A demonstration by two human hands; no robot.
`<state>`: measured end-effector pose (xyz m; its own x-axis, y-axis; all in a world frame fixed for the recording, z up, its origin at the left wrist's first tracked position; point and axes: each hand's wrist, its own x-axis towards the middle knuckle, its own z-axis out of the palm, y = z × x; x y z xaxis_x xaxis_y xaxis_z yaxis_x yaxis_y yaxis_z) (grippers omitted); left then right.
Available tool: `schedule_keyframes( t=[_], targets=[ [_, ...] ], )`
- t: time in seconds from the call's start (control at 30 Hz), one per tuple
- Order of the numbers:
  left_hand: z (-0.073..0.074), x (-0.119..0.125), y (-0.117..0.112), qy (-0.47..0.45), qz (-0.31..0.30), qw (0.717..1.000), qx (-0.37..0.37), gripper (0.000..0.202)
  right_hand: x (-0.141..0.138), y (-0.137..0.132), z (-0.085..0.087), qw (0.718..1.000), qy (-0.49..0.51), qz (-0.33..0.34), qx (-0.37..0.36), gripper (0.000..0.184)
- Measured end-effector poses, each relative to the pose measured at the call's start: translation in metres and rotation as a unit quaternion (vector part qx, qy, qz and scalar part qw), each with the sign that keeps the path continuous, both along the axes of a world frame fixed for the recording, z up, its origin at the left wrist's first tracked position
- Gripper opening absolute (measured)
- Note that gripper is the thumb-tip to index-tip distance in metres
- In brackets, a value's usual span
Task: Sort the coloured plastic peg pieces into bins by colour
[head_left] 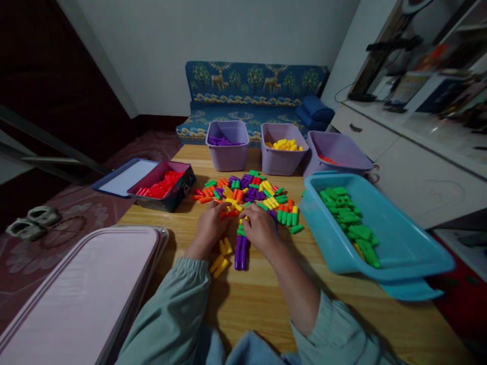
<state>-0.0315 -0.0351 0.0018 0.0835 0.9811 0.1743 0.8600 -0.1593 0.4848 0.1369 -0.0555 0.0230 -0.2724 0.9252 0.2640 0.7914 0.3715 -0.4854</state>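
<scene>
My left hand [211,223] is curled at the near edge of a mixed pile of plastic building pieces [249,193]. A red building piece [230,214] sticks out from between its fingers. Just right of it, my right hand [259,225] has its fingers closed on a small yellow building piece [245,219], mostly hidden by the fingertips. Below lie a green piece [241,230] and a pair of purple pieces [241,253], lined up toward me. Loose yellow pieces [219,264] rest by my left wrist.
A blue bin [327,243] with green pieces stands right. Behind the pile are purple bins [229,157] [281,161] [340,144] with purple, yellow and red pieces. At left are an open box [162,203] of red pieces and pale lids [87,289]. All stand on a wooden table [258,309].
</scene>
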Motion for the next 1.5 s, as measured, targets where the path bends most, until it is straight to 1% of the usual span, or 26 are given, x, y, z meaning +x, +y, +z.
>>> schedule_keyframes(
  t=[0.07, 0.13, 0.23, 0.3, 0.37, 0.43, 0.5, 0.6, 0.67, 0.73, 0.8, 0.83, 0.87, 0.9, 0.93, 0.97, 1.0, 1.07, 1.1, 1.17, 1.23, 1.27, 1.3, 1.37, 1.43, 1.5],
  targets=[
    [0.003, 0.002, 0.0, 0.007, 0.003, 1.0, -0.005, 0.031, -0.001, 0.007, 0.001, 1.0, 0.018, 0.0, 0.011, 0.031],
    [0.006, 0.004, -0.001, 0.012, -0.001, 1.0, -0.013, 0.026, -0.003, 0.018, 0.004, 1.0, 0.009, 0.004, 0.022, 0.039],
    [0.008, 0.006, -0.003, 0.029, -0.007, 0.999, -0.02, 0.022, -0.009, 0.039, 0.011, 0.998, -0.054, 0.012, 0.031, 0.049],
    [0.008, 0.007, -0.004, 0.037, -0.007, 0.999, -0.018, 0.021, -0.013, 0.053, 0.012, 0.994, -0.104, 0.019, 0.024, 0.051],
    [0.007, 0.007, -0.004, 0.036, -0.005, 0.999, -0.017, 0.02, -0.016, 0.065, 0.009, 0.989, -0.144, 0.027, 0.004, 0.051],
    [0.006, 0.006, -0.003, 0.033, -0.005, 0.999, -0.015, 0.021, -0.017, 0.072, 0.004, 0.985, -0.169, 0.021, -0.008, 0.045],
    [0.005, 0.005, -0.002, 0.034, -0.014, 0.999, -0.014, 0.022, -0.017, 0.074, 0.001, 0.984, -0.18, 0.005, 0.001, 0.038],
    [0.005, 0.004, -0.001, 0.039, -0.029, 0.999, -0.01, 0.025, -0.013, 0.068, 0.003, 0.984, -0.173, -0.018, 0.024, 0.028],
    [0.004, 0.003, -0.001, 0.038, -0.026, 0.999, -0.011, 0.024, -0.009, 0.06, 0.007, 0.989, -0.137, -0.051, 0.029, 0.024],
    [0.004, 0.003, -0.001, 0.022, -0.02, 0.999, -0.012, 0.024, -0.006, 0.05, 0.008, 0.993, -0.063, -0.101, 0.021, 0.025],
    [0.003, 0.003, 0.001, -0.029, -0.016, 0.999, -0.002, 0.023, -0.004, 0.041, 0.004, 0.989, 0.058, -0.135, -0.002, 0.031],
    [0.002, 0.004, 0.002, -0.074, -0.013, 0.997, 0.01, 0.022, -0.004, 0.037, 0.0, 0.981, 0.14, -0.133, -0.025, 0.033],
    [0.002, 0.004, 0.002, -0.134, -0.008, 0.991, 0.024, 0.021, -0.005, 0.033, -0.004, 0.964, 0.23, -0.119, -0.056, 0.034],
    [0.002, 0.006, 0.003, -0.206, 0.002, 0.978, 0.031, 0.02, -0.006, 0.029, -0.008, 0.938, 0.32, -0.098, -0.093, 0.035],
    [0.003, 0.007, 0.004, -0.287, 0.015, 0.958, 0.024, 0.019, -0.006, 0.026, -0.012, 0.904, 0.399, -0.075, -0.132, 0.035],
    [0.004, 0.009, 0.004, -0.37, 0.028, 0.928, -0.001, 0.02, -0.007, 0.023, -0.014, 0.869, 0.462, -0.058, -0.167, 0.036],
    [0.006, 0.011, 0.003, -0.451, 0.042, 0.891, -0.04, 0.022, -0.007, 0.021, -0.015, 0.838, 0.507, -0.05, -0.194, 0.038],
    [0.012, 0.015, 0.002, -0.587, 0.062, 0.797, -0.132, 0.023, -0.006, 0.018, -0.012, 0.796, 0.561, -0.05, -0.22, 0.04],
    [0.015, 0.016, 0.001, -0.64, 0.066, 0.747, -0.167, 0.022, -0.004, 0.017, -0.01, 0.784, 0.577, -0.05, -0.223, 0.04],
    [0.022, 0.016, -0.001, -0.724, 0.059, 0.655, -0.21, 0.02, -0.002, 0.016, -0.005, 0.771, 0.594, -0.047, -0.224, 0.04],
    [0.027, 0.014, -0.002, -0.776, 0.031, 0.581, -0.243, 0.026, 0.0, 0.015, -0.003, 0.776, 0.59, -0.042, -0.219, 0.039],
    [0.027, 0.013, -0.003, -0.792, 0.012, 0.553, -0.259, 0.033, 0.0, 0.014, -0.002, 0.782, 0.583, -0.038, -0.216, 0.039],
    [0.027, 0.012, -0.003, -0.803, -0.006, 0.531, -0.272, 0.04, 0.0, 0.014, -0.002, 0.789, 0.575, -0.034, -0.212, 0.039],
    [0.024, 0.01, -0.003, -0.812, -0.032, 0.507, -0.286, 0.052, -0.002, 0.013, -0.004, 0.802, 0.56, -0.024, -0.207, 0.039],
    [0.02, 0.009, -0.003, -0.815, -0.044, 0.5, -0.289, 0.059, -0.004, 0.012, -0.006, 0.812, 0.546, -0.019, -0.205, 0.039],
    [0.017, 0.009, -0.003, -0.813, -0.053, 0.501, -0.292, 0.062, -0.004, 0.012, -0.007, 0.82, 0.534, -0.021, -0.202, 0.041]
  ],
)
